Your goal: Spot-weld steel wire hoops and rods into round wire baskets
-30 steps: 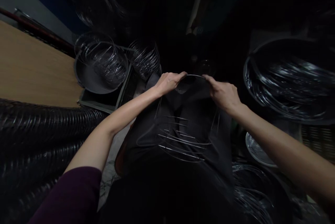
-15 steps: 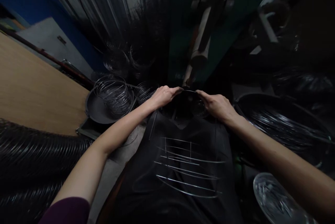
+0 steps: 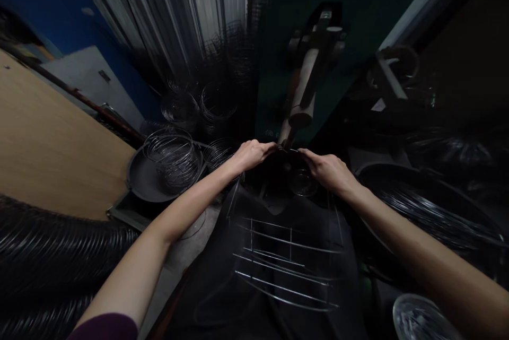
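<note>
A thin metal wire frame (image 3: 290, 242) with several curved rods and short crosspieces hangs over my dark-clothed lap. My left hand (image 3: 253, 154) pinches its top edge from the left, fingers closed. Opposite, my right hand (image 3: 329, 170) grips the same top wire between thumb and fingers. Between my fingertips the wire meets the lower tip of a machine arm (image 3: 304, 85), a pale cylinder running down from a green machine body (image 3: 358, 0). Whether wire and tip touch is too dark to tell.
Left stands a dark round pan (image 3: 139, 175) holding wire rings (image 3: 177, 162), beside a wooden board (image 3: 51, 138). Stacked black coils (image 3: 59, 260) fill the lower left. On the right are a large basin (image 3: 369, 173) of wire pieces and a smaller bowl (image 3: 421, 319) of short pieces.
My view has tilted up slightly, so the surroundings sit lower and more of the green machine shows. Both hands keep their hold on the wire frame near the machine tip.
</note>
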Demonstrator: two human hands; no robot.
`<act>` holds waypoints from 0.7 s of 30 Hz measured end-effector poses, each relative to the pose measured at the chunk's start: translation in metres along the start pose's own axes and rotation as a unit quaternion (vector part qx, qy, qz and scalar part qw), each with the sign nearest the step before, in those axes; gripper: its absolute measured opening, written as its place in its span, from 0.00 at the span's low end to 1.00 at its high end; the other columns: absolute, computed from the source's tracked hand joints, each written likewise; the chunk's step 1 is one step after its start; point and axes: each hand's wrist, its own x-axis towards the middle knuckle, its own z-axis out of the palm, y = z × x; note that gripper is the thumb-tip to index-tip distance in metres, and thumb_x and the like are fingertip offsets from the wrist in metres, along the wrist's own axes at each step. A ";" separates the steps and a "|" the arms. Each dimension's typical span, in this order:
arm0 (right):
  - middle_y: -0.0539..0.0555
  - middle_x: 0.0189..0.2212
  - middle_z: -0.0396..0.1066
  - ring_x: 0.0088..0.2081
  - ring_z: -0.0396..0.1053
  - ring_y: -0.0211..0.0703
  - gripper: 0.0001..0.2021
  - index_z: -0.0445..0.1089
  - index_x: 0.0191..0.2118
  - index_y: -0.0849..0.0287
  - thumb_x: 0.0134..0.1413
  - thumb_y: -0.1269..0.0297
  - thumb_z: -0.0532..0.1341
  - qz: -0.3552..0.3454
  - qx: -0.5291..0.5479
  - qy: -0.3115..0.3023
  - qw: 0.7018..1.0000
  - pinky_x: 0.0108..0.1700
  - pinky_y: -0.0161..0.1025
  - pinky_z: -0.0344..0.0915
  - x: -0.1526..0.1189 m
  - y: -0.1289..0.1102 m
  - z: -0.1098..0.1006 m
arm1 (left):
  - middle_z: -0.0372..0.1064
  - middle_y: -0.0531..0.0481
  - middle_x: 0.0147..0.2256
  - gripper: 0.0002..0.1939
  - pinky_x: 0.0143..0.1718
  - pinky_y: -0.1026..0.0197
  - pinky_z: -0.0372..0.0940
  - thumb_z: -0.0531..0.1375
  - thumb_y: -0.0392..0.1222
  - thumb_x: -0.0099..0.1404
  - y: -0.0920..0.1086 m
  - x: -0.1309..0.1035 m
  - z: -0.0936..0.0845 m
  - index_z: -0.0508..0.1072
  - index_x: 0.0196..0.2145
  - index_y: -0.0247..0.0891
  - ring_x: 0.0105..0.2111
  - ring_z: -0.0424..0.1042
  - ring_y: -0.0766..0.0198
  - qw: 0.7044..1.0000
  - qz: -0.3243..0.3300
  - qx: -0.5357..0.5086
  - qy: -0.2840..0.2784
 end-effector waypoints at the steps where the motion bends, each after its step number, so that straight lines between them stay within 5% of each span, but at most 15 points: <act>1: 0.57 0.37 0.75 0.32 0.73 0.49 0.21 0.61 0.59 0.49 0.62 0.59 0.47 -0.002 0.003 0.001 1.000 0.30 0.38 0.64 0.000 0.000 0.001 | 0.75 0.49 0.37 0.20 0.31 0.65 0.59 0.46 0.53 0.68 0.000 0.000 0.000 0.68 0.52 0.49 0.33 0.73 0.61 1.000 0.001 0.003 0.000; 21: 0.54 0.31 0.73 0.30 0.70 0.44 0.17 0.68 0.46 0.53 0.63 0.54 0.46 -0.018 0.082 -0.004 0.996 0.29 0.35 0.57 0.009 -0.001 0.001 | 0.74 0.48 0.33 0.20 0.32 0.66 0.58 0.46 0.52 0.69 -0.006 -0.002 -0.005 0.71 0.48 0.44 0.31 0.71 0.63 1.000 -0.003 -0.012 -0.012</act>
